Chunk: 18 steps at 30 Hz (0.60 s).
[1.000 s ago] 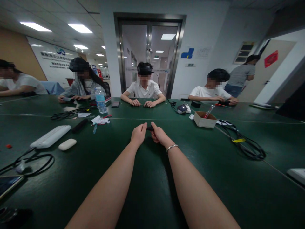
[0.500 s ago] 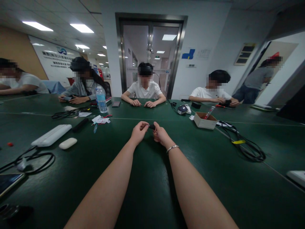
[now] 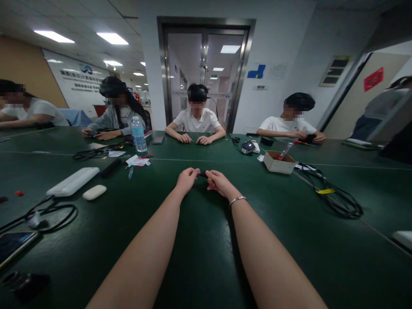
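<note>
Both my arms reach forward over a dark green table. My left hand and my right hand meet at the middle of the table, fingers pinched on a small black object held between them. Each hand grips one end of it. A thin silver bracelet circles my right wrist. What the small black object is I cannot make out.
A white power strip and a white oval case lie at the left, near black cables and a phone. A water bottle, a cardboard box and a coiled cable lie further off. Several people sit across the table.
My hands stay joined on the small black object, with the fingers shifting a little. The view has drifted slightly. A person at the far right has walked further right.
</note>
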Available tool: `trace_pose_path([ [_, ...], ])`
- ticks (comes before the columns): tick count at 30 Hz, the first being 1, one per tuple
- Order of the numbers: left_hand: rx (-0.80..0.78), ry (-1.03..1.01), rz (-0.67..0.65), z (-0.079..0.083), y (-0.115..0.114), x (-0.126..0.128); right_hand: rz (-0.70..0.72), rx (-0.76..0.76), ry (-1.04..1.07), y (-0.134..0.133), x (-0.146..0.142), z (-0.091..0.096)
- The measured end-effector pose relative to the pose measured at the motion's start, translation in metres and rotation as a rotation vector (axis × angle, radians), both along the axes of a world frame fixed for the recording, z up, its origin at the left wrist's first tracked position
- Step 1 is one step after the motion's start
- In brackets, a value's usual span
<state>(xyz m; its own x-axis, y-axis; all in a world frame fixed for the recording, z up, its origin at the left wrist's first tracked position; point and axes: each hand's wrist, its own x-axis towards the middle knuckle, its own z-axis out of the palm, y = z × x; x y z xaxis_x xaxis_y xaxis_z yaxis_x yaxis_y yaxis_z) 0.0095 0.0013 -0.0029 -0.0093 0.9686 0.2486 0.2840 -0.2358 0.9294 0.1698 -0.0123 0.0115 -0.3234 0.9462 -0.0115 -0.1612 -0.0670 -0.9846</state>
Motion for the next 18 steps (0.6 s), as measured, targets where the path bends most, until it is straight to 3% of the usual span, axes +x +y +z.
trace_pose_path([
  [18,-0.076,0.137,0.086,0.0022,-0.0005,-0.0033,-0.002,0.025,-0.061,-0.0004,-0.0057,-0.0004],
])
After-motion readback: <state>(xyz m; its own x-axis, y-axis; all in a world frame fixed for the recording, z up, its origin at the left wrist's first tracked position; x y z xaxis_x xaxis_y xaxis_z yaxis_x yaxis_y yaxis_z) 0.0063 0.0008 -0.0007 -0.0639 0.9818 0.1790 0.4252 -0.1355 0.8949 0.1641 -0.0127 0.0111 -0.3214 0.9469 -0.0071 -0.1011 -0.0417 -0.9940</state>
